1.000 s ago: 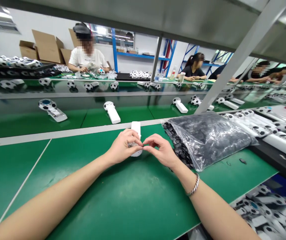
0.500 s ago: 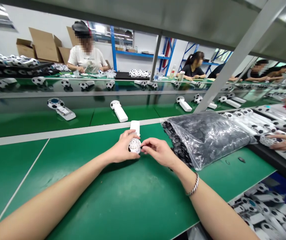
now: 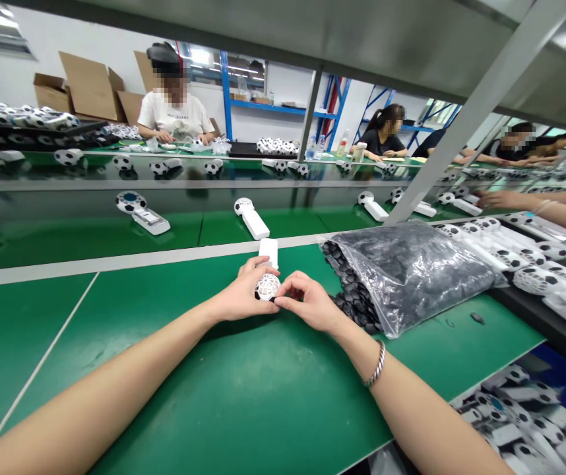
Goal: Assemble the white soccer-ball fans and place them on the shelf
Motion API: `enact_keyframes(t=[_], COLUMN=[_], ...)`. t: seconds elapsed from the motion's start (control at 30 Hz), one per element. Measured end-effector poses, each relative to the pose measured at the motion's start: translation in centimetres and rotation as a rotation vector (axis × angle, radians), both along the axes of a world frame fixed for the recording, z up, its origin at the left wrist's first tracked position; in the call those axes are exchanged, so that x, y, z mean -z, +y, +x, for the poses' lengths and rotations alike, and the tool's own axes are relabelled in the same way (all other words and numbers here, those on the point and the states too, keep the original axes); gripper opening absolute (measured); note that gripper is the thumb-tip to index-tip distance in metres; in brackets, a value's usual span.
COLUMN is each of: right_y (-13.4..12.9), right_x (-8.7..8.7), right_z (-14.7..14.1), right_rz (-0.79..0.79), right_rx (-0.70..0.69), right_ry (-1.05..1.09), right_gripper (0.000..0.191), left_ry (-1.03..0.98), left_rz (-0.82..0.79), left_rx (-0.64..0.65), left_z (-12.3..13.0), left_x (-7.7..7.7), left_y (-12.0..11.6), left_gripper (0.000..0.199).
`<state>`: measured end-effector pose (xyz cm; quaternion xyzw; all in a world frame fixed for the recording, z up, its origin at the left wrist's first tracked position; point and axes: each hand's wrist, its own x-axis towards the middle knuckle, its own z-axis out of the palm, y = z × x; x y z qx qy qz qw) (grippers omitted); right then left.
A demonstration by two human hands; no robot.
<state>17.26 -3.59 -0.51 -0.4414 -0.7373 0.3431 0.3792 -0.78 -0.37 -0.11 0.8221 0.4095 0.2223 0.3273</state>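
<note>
White ball-headed device [image 3: 268,251], likely light, stiff | hold ball [image 3: 268,286] by sides | left hand [image 3: 237,295] grips ball | right hand [image 3: 310,302] at ball's edge, grip unclear

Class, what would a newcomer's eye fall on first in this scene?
Probably the two hands meeting at a small football-patterned device on the green worktop. Next, just right of them, the shiny clear bag spilling black pieces.
</note>
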Motion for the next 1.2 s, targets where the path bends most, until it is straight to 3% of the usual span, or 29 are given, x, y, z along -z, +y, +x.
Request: enact_keyframes(t=[0.17,0.37,0.67,0.73,0.9,0.97,1.03,1.2], right_y=[0.5,0.6,0.8,0.9,0.8,0.9,1.0,1.3], right_x=[0.9,1.0,1.2,1.0,-0.3,-0.7,-0.7,-0.1], right_z=[-0.2,-0.6,-0.9,-0.6,2.5,3.9,4.8,4.8], right_rz=[-0.048,-0.366,-0.411,-0.371,-0.063,-0.060,-0.119,-0.197], right_rx=[0.040,-0.075,-0.024,-0.007,0.215,0.272,0.245,0.155], right_ry=[0.096,0.422,0.448,0.340,-0.372,-0.538,-0.569,-0.491], right_gripper=[0.018,0.033,0.036,0.033,0.031,0.032,0.025,0.007], left_ry=[-0.026,-0.050,-0.056,-0.070,-0.089,-0.087,-0.087,-0.078], left_rz=[-0.005,-0.011,0.040,0.056,0.002,-0.012,-0.020,-0.053], left_rx=[-0.020,-0.030,-0.043,-0.045,-0.049,-0.090,-0.084,0.103], left_z=[0.0,0.1,0.6,0.6,0.7,0.7,0.6,-0.2], left_x=[0.1,0.1,-0.1,0.0,0.4,0.3,0.1,-0.4], left_y=[-0.2,-0.2,-0.1,-0.1,-0.2,-0.2,-0.2,0.2], left_gripper=[0.054,0.050,0.048,0.046,0.057,0.061,0.058,0.056])
